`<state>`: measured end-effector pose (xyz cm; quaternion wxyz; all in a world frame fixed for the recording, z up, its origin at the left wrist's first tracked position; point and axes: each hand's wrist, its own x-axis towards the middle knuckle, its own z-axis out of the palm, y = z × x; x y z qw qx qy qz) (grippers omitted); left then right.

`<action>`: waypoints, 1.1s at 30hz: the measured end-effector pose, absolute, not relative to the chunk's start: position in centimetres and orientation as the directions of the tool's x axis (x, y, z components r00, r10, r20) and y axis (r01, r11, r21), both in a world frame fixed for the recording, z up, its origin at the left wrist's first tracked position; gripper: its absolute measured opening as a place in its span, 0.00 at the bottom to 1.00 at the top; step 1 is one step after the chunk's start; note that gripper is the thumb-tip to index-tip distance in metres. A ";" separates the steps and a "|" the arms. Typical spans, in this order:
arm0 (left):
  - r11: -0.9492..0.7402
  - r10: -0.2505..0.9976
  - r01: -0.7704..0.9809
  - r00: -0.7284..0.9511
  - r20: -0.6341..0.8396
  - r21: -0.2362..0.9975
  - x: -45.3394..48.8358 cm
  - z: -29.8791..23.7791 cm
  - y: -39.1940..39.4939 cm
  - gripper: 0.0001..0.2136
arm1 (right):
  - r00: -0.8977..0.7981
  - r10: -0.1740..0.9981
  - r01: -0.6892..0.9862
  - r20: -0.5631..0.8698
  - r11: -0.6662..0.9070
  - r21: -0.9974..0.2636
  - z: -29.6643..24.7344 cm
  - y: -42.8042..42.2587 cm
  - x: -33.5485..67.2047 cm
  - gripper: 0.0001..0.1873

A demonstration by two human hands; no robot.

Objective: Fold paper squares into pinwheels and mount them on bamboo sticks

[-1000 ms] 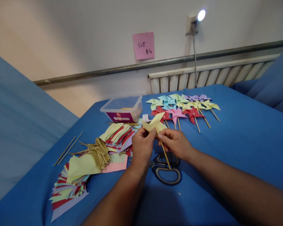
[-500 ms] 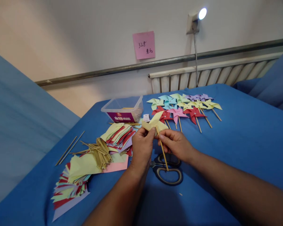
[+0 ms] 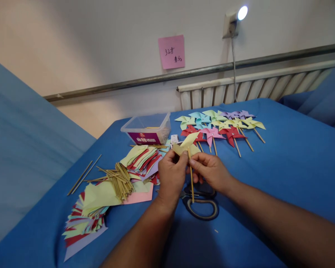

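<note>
Left hand (image 3: 171, 174) and right hand (image 3: 210, 170) pinch a yellow pinwheel (image 3: 190, 140), center. Blue cloth (image 3: 290, 160) spreads to the frame's right edge.

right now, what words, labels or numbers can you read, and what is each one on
"32", handwritten on the square pink paper note; the other characters are unclear.
White characters on the purple label of the clear plastic box: too blurred to read.
Print on the small white box: too small.
</note>
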<state>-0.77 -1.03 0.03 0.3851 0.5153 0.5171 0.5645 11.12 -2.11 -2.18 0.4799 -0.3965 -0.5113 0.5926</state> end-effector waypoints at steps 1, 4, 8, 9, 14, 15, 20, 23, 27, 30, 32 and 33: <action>-0.175 0.967 0.115 -0.168 0.193 0.978 -0.8 0.0 -1.1 0.08 | -0.222 0.975 -0.168 0.026 -0.012 -0.986 -2.3 -2.1 11.1 0.17; -0.183 0.965 0.149 -0.162 0.206 0.972 -0.8 0.1 -1.2 0.08 | -0.215 0.976 -0.187 0.036 -0.005 -0.982 -2.5 -2.1 11.0 0.18; -0.185 0.967 0.182 -0.142 0.212 0.966 -0.8 0.2 -1.2 0.08 | -0.213 0.976 -0.216 0.043 -0.004 -0.976 -2.6 -2.0 11.0 0.17; -0.185 0.967 0.189 -0.140 0.213 0.964 -0.8 0.3 -1.3 0.08 | -0.210 0.977 -0.222 0.044 -0.004 -0.975 -2.5 -2.0 10.9 0.17; -0.191 0.965 0.211 -0.136 0.222 0.959 -0.8 0.2 -1.3 0.08 | -0.196 0.980 -0.244 0.042 -0.007 -0.970 -2.4 -2.1 10.9 0.19; -0.188 0.966 0.210 -0.135 0.219 0.959 -0.8 0.2 -1.3 0.08 | -0.195 0.980 -0.244 0.042 -0.007 -0.970 -2.4 -2.1 10.9 0.19; -0.184 0.967 0.219 -0.135 0.217 0.958 -0.7 0.5 -1.3 0.07 | -0.191 0.981 -0.240 0.035 -0.012 -0.971 -2.4 -2.2 10.9 0.19; -0.184 0.964 0.248 -0.145 0.224 0.951 -0.7 0.6 -1.3 0.07 | -0.182 0.983 -0.230 0.027 -0.016 -0.973 -2.3 -2.2 10.8 0.19; -0.175 0.963 0.277 -0.152 0.223 0.945 -0.7 0.6 -1.4 0.07 | -0.169 0.985 -0.226 0.026 -0.013 -0.974 -2.2 -2.3 10.8 0.19; -0.173 0.964 0.281 -0.148 0.220 0.944 -0.7 0.5 -1.3 0.08 | -0.162 0.986 -0.214 0.025 -0.011 -0.977 -2.2 -2.3 10.8 0.19; -0.171 0.964 0.284 -0.149 0.219 0.944 -0.8 0.4 -1.3 0.07 | -0.166 0.986 -0.215 0.026 -0.011 -0.977 -2.2 -2.3 10.8 0.19; -0.169 0.964 0.286 -0.152 0.219 0.943 -0.8 0.4 -1.2 0.07 | -0.169 0.985 -0.220 0.027 -0.011 -0.975 -2.2 -2.3 10.8 0.19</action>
